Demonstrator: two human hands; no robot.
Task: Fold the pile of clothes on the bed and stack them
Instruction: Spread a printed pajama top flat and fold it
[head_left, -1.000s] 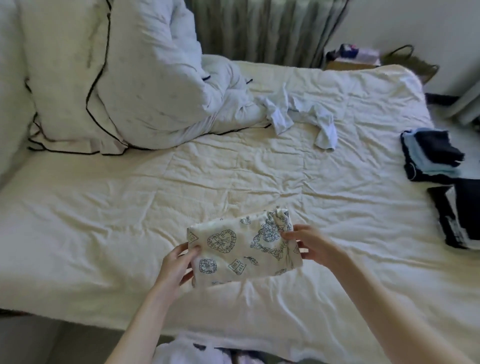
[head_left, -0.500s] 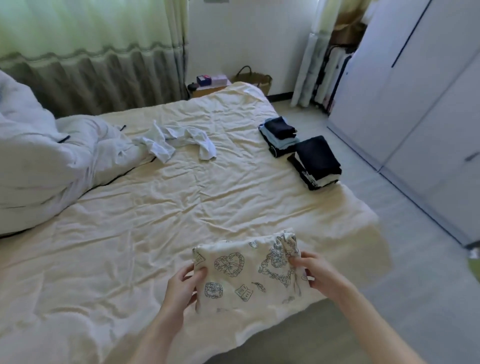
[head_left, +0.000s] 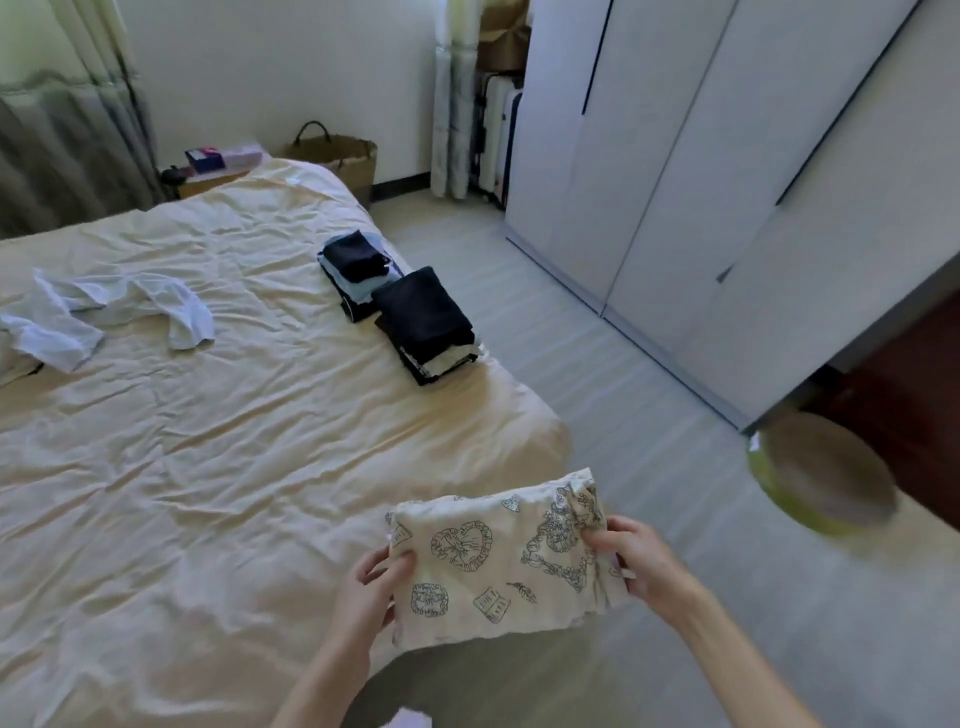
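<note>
A folded cream garment with dark line drawings (head_left: 498, 561) is lifted above the bed's near corner. My left hand (head_left: 371, 587) pinches its left edge and my right hand (head_left: 641, 558) grips its right edge. Two stacks of folded clothes sit at the bed's right edge: a nearer one topped with dark navy (head_left: 423, 322) and a farther one with dark and light blue pieces (head_left: 356, 260). An unfolded white garment (head_left: 104, 312) lies spread on the cream bed sheet (head_left: 234, 457) at the left.
White wardrobe doors (head_left: 701, 182) line the right wall across a strip of grey floor (head_left: 597, 374). A woven basket (head_left: 337, 156) and a bedside box stand past the bed's far corner. A round green-rimmed stool (head_left: 821, 488) sits on the floor at right.
The view has swung right, from the pillows toward the wardrobe. Both hands have carried the folded printed garment off the bed's middle toward its near right corner.
</note>
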